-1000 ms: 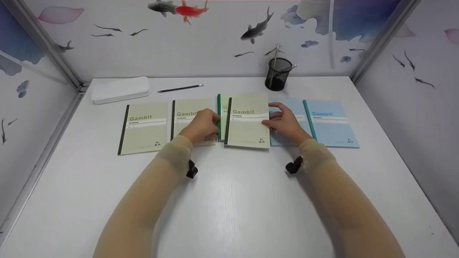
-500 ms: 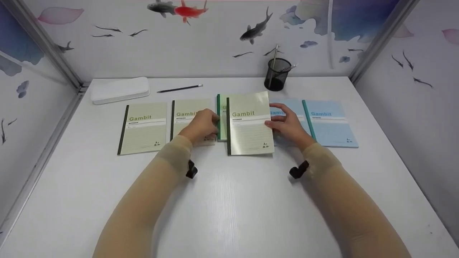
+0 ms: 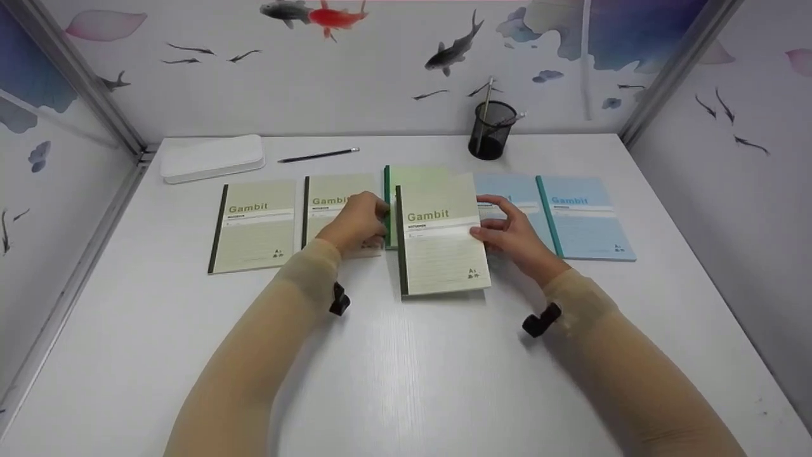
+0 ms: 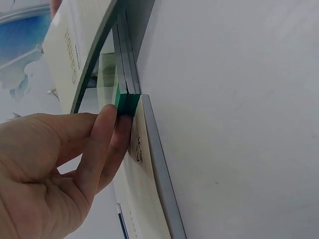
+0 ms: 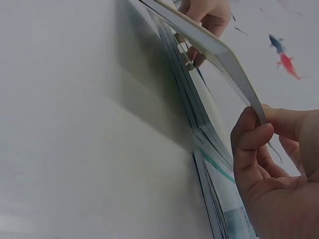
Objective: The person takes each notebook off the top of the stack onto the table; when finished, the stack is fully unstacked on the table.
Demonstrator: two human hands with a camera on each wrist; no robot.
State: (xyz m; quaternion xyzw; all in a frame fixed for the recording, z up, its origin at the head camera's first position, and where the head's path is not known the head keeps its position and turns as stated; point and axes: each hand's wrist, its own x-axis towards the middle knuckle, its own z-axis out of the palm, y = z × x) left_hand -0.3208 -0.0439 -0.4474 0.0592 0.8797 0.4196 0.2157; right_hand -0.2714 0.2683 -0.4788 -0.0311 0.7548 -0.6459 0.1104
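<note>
The right hand [image 3: 517,238] pinches the right edge of a beige notebook [image 3: 444,254] marked Gambit. In the right wrist view this notebook is raised and tilted over a stack, with thumb and fingers on opposite faces. Under it lies a green notebook [image 3: 415,174], partly covered; the left wrist view shows two green spines [image 4: 127,102] stacked. At that spine edge the left hand [image 3: 356,222] holds on with bent fingers, its fingertips right against the green binding. The left wrist overlaps a second beige notebook [image 3: 330,190] lying flat.
Another beige notebook [image 3: 254,235] lies at the left. Blue notebooks [image 3: 587,222] lie to the right, one partly behind the right hand. Along the back are a white case [image 3: 212,158], a pencil [image 3: 317,155] and a black mesh pen cup [image 3: 491,133]. Printed panels enclose the table.
The right hand has drawn the beige notebook toward the person, uncovering more of the green one beneath. It now tilts slightly. The left hand stays in place.
</note>
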